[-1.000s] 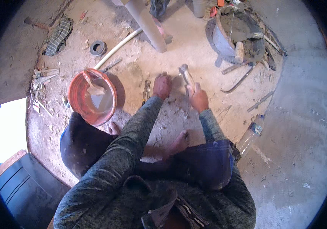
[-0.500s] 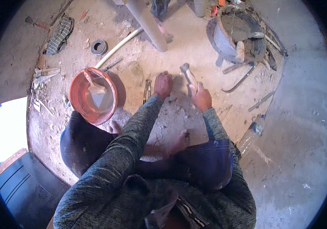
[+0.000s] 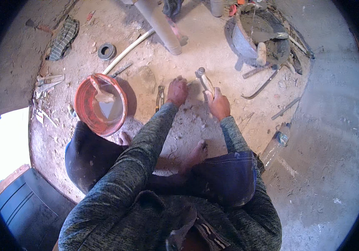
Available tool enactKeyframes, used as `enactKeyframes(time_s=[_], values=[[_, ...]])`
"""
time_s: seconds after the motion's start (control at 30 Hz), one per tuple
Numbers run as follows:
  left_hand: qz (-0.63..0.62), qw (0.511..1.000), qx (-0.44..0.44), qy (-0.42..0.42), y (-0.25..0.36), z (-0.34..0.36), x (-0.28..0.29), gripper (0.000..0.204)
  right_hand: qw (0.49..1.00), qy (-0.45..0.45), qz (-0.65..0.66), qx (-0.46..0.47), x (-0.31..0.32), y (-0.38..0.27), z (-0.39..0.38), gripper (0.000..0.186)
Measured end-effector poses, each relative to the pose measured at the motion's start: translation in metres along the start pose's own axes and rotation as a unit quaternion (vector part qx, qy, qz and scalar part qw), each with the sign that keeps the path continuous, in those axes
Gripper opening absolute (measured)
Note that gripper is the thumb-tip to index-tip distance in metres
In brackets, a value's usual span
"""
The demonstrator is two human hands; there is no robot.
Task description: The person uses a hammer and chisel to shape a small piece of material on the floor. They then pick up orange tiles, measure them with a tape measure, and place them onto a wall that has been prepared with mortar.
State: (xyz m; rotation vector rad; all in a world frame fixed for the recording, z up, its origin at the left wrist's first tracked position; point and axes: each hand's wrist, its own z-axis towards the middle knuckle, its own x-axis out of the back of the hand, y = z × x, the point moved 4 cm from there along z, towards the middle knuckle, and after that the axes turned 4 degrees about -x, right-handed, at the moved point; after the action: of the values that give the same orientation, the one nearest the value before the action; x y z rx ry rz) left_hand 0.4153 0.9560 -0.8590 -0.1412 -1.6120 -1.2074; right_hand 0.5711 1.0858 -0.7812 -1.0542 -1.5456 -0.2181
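My right hand (image 3: 219,105) is closed around the pale wooden handle of a hammer (image 3: 207,83). The metal hammer head points away from me, to the right of my left hand (image 3: 177,90). That left hand is a closed fist low over the dusty floor. A thin pale rod (image 3: 192,81) pokes out of it toward the hammer head; its kind is too small to tell, and whether the two touch is unclear. Pliers (image 3: 159,98) with yellow-and-black handles lie just left of my left wrist.
An orange bucket (image 3: 78,103) holding cloudy water and a wooden-looking paddle stands at left. Beyond are a pale pipe (image 3: 127,53), a tape roll (image 3: 106,51) and a grey post (image 3: 158,27). A mortar basin (image 3: 243,39), curved bar (image 3: 261,87) and plastic bottle (image 3: 283,134) are at right.
The hammer head has shifted very slightly left, toward the rod at my left hand. Both hands keep their grip, and the whole view has moved a little.
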Motion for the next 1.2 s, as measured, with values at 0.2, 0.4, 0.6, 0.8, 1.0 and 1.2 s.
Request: enactKeyframes(time_s=[0.2, 0.4, 0.6, 0.8, 1.0, 1.2], values=[[-0.037, 0.998, -0.001, 0.048, 0.015, 0.001, 0.017, 0.015, 0.990, 0.057, 0.128, 0.005, 0.020, -0.006, -0.010, 0.045], [-0.034, 0.998, 0.004, 0.044, 0.010, -0.003, 0.016, 0.017, 0.976, 0.100, 0.188, 0.035, 0.043, -0.036, -0.026, 0.040], [-0.032, 0.999, 0.003, 0.022, 0.014, 0.000, 0.011, 0.018, 0.998, 0.036, 0.044, 0.006, 0.002, -0.011, -0.023, 0.039], [-0.019, 1.000, 0.009, 0.021, 0.013, -0.001, 0.010, 0.015, 0.993, 0.067, 0.087, 0.042, 0.028, -0.028, -0.009, 0.043], [-0.027, 0.999, 0.027, -0.001, 0.011, 0.000, 0.009, 0.013, 0.995, 0.058, 0.077, 0.025, 0.023, -0.035, -0.022, 0.046], [-0.005, 1.000, 0.023, 0.005, 0.003, -0.003, 0.000, 0.013, 0.999, -0.017, 0.019, 0.030, 0.031, -0.029, -0.009, 0.046]])
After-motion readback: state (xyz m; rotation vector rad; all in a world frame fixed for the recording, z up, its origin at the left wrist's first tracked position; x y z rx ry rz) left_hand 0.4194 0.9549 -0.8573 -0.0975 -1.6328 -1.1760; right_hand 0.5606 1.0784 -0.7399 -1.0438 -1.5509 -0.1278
